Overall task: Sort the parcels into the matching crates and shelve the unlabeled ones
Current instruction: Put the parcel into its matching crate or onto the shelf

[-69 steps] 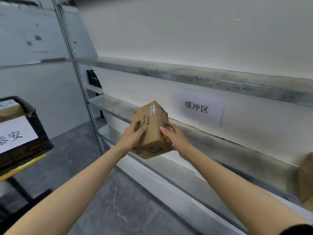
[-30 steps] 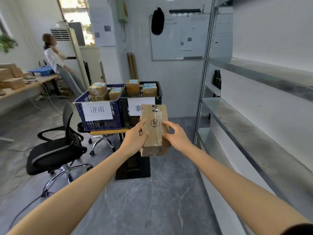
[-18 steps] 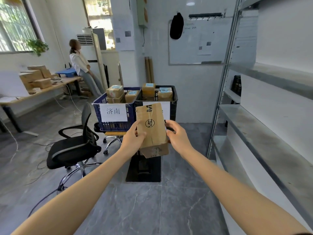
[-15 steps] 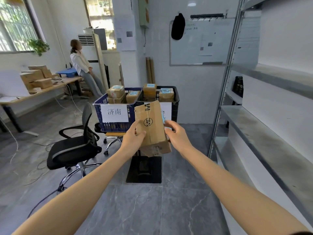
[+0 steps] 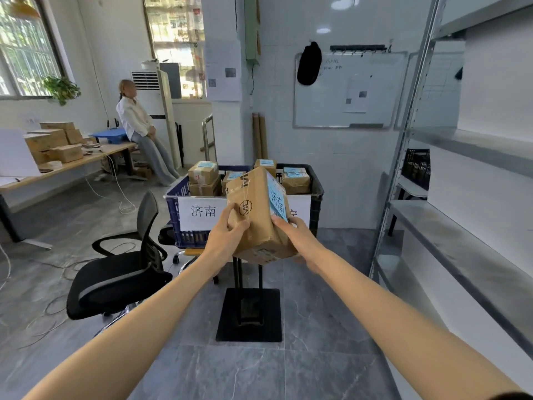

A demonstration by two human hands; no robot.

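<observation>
Tiled storeroom | left hand (image 5: 223, 243), right hand (image 5: 300, 241) grip parcel (image 5: 256, 226) | black crate sign (image 5: 301, 204) mostly hidden behind it

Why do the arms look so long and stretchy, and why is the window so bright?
Head view: the wide-angle lens stretches the forearms toward the bottom corners and tilts the shelf post; daylight washes out the window, and a glare spot shines on the wall tiles; the parcel, gripped by the left hand and right hand, is sharp, its blue label readable.
</observation>
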